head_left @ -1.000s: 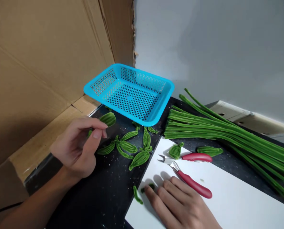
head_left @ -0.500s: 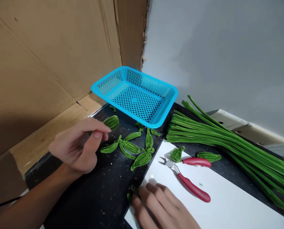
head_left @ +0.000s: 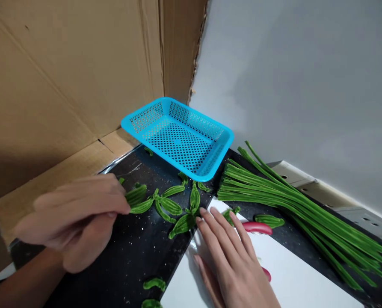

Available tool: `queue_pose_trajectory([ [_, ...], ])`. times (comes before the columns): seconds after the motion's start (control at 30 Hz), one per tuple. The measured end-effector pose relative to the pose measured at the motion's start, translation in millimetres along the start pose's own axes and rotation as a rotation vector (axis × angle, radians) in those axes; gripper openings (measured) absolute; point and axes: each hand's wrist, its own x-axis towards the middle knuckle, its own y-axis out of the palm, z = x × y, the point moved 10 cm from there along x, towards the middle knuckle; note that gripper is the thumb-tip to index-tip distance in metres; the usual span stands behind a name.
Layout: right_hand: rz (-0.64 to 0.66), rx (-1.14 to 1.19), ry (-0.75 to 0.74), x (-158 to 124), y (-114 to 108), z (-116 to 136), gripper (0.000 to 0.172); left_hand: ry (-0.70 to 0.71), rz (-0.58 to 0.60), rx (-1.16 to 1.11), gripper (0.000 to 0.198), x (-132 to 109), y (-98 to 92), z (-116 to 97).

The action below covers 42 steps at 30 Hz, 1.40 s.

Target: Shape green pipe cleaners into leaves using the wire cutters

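Note:
My left hand (head_left: 81,218), blurred by motion, is closed in a pinch at a green leaf made of fuzzy pipe cleaner (head_left: 136,195). Beside it on the dark tabletop lie several more leaves, some joined in a sprig (head_left: 170,206). With fingers spread, my right hand (head_left: 231,256) rests over the white board (head_left: 293,273), its fingertips beside a broad leaf (head_left: 182,224). Under that hand lie pliers with red handles (head_left: 258,227), their jaws hidden. Another leaf shape (head_left: 231,214) is partly covered by its fingers. Curled green pieces (head_left: 154,283) sit at the board's left edge.
A blue perforated basket (head_left: 206,169) stands at the back corner of the tabletop. On the right lies a thick bundle of green pipe cleaners (head_left: 293,201), with a single leaf (head_left: 269,220) near it. Cardboard walls (head_left: 65,64) the left; sockets (head_left: 367,220) line the right.
My left hand has come nearer and left, the leaf at its fingertips shifting with it. My right hand has left the small curled pieces, moved up and right, and spread over the pliers.

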Motion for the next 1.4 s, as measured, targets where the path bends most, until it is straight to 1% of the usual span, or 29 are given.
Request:
queue_pose_trajectory([
  [0.07, 0.014, -0.024, -0.020, -1, 8, 3, 0.050, 0.017, 0.013, 0.015, 0.018, 9, 6.1, -6],
  [0.13, 0.010, -0.038, -0.026, -2, 14, 5, 0.052, 0.042, 0.046, 0.040, 0.016, 15, 18.1, -15],
  [0.27, 0.004, -0.064, -0.010, -4, 20, 6, 0.055, 0.083, 0.118, 0.055, 0.014, 16, 40.9, -34],
  [0.37, 0.018, -0.062, 0.007, -5, 23, 4, 0.059, 0.100, 0.184, 0.018, 0.019, 11, 50.6, -38],
  [0.43, 0.021, -0.070, 0.015, -5, 24, 3, 0.061, 0.141, 0.231, -0.011, 0.022, 9, 55.6, -40],
  [0.53, 0.020, -0.105, 0.029, -4, 23, 4, 0.062, 0.204, 0.267, -0.038, 0.022, 9, 60.1, -41],
  [0.6, 0.026, -0.117, 0.035, -2, 22, 4, 0.063, 0.214, 0.291, -0.033, 0.021, 9, 63.6, -39],
  [0.77, 0.034, -0.103, 0.021, 7, 19, 6, 0.063, 0.204, 0.437, 0.072, 0.019, 3, 79.2, -36],
  [0.83, 0.040, -0.080, 0.011, 14, 19, 7, 0.062, 0.192, 0.467, 0.075, 0.021, 0, 82.5, -36],
  [0.93, 0.053, 0.002, -0.014, 23, 16, 10, 0.059, 0.168, 0.437, 0.063, 0.027, 0, 81.9, -33],
  [1.0, 0.064, 0.076, -0.045, 29, 10, 12, 0.054, 0.166, 0.367, 0.070, 0.027, 4, 77.4, -31],
  [1.03, 0.061, 0.114, -0.051, 31, 6, 11, 0.051, 0.157, 0.338, 0.078, 0.026, 5, 75.5, -28],
  [1.1, 0.050, 0.164, -0.029, 36, -2, 4, 0.045, 0.113, 0.324, 0.102, 0.026, 9, 74.8, -20],
  [1.2, 0.034, 0.115, 0.070, 42, -7, -17, 0.042, 0.001, 0.392, 0.168, 0.031, 10, 80.2, -3],
  [1.27, 0.051, 0.050, 0.116, 45, -3, -27, 0.044, -0.070, 0.449, 0.215, 0.035, 9, 84.6, 7],
  [1.33, 0.071, 0.043, 0.114, 47, 3, -27, 0.045, -0.116, 0.509, 0.247, 0.039, 5, 90.0, 15],
  [1.4, 0.048, 0.100, 0.096, 47, 3, -23, 0.041, -0.126, 0.566, 0.267, 0.044, 1, 96.1, 18],
])
